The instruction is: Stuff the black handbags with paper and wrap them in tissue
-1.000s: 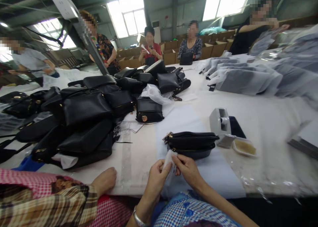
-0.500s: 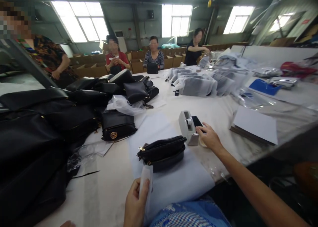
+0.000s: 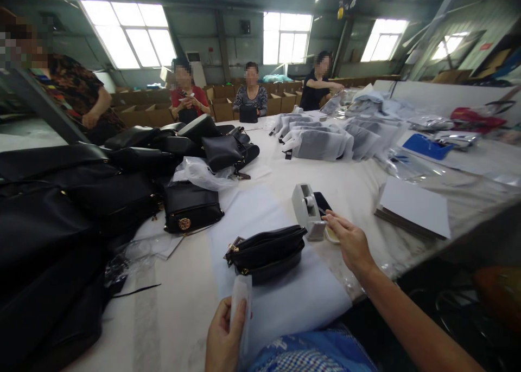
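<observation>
My left hand grips a folded strip of thin white wrapping sheet between thumb and fingers, close to the table's front edge. Just beyond it, a black zip pouch bag with gold zip pulls stands on a large white sheet. My right hand reaches out to the right, its fingertips pinched at the front end of a grey tape dispenser. Whatever sits between those fingertips is too small to make out. A yellowish pad in a small dish lies partly hidden behind that hand, and a dark flat object lies beside the dispenser.
Many black bags are heaped on the left; one with a gold emblem lies nearer. Wrapped bags stand in rows at the back. A stack of white boards is to the right. Several people work across the table.
My right hand has left the white strip and moved right to the tape dispenser, then drawn its fingers closer together. The left hand keeps hold of the strip. The view has swung right.
</observation>
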The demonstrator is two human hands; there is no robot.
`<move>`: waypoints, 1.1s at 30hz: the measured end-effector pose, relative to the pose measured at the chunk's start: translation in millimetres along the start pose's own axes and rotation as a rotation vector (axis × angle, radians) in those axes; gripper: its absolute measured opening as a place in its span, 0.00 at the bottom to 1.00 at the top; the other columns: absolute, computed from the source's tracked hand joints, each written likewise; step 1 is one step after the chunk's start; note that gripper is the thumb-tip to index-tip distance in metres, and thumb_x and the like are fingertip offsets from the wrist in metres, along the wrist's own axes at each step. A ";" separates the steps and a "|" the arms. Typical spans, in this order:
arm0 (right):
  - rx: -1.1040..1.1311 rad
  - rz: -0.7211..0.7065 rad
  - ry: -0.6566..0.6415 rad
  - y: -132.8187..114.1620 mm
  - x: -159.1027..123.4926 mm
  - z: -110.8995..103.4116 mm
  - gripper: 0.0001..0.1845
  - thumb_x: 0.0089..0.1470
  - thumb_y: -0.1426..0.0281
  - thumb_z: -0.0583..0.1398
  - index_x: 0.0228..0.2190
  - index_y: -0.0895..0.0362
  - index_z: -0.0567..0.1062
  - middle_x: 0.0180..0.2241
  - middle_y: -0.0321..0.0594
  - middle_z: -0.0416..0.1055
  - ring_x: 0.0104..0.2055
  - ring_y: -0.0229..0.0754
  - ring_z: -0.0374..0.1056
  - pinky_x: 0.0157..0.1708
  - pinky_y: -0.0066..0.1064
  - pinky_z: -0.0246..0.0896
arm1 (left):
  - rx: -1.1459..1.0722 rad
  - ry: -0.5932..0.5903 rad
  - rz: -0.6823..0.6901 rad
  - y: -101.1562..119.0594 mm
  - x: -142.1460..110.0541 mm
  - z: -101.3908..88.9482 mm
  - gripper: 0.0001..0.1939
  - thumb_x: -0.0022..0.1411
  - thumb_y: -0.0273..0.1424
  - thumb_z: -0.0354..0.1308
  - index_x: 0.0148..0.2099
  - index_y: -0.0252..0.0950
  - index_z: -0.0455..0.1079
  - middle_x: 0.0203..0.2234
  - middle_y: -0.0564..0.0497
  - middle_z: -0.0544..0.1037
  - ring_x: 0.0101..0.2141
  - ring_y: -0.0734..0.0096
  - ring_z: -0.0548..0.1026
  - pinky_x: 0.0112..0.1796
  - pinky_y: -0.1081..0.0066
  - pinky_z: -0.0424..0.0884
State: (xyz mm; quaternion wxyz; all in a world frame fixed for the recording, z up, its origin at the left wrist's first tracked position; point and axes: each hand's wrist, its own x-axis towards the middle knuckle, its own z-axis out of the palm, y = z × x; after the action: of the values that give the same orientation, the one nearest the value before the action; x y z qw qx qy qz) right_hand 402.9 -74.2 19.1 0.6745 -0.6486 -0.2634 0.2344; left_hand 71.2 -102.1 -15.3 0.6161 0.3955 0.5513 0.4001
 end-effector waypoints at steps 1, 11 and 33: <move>0.063 0.079 -0.013 0.4 -8.2 -1.8 0.17 0.44 0.57 0.69 0.32 0.57 0.82 0.48 0.48 0.75 0.53 0.53 0.69 0.55 0.42 0.63 | -0.006 -0.007 -0.010 0.3 0.2 -0.3 0.26 0.50 0.53 0.63 0.38 0.36 0.70 0.24 0.53 0.74 0.28 0.64 0.72 0.31 0.70 0.69; -0.021 0.221 -0.017 54.3 -13.2 -11.2 0.24 0.36 0.54 0.72 0.29 0.61 0.81 0.24 0.43 0.77 0.20 0.37 0.66 0.21 0.31 0.69 | 0.011 -0.076 -0.018 -1.7 2.1 -6.7 0.25 0.52 0.51 0.63 0.40 0.35 0.71 0.29 0.51 0.77 0.31 0.64 0.73 0.33 0.71 0.69; -0.274 -0.312 -1.077 -46.8 -154.7 79.9 0.11 0.58 0.63 0.60 0.34 0.55 0.81 0.29 0.39 0.77 0.30 0.40 0.71 0.33 0.30 0.65 | 0.026 -0.054 0.203 2.7 -8.4 -3.2 0.16 0.61 0.44 0.58 0.39 0.34 0.70 0.30 0.51 0.77 0.33 0.67 0.73 0.33 0.73 0.66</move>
State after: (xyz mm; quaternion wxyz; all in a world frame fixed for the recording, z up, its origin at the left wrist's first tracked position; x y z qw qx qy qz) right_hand 232.7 -118.2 59.5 0.3816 -0.4728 -0.6902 0.3929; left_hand 67.2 -108.8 -10.0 0.5820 0.4679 0.4968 0.4423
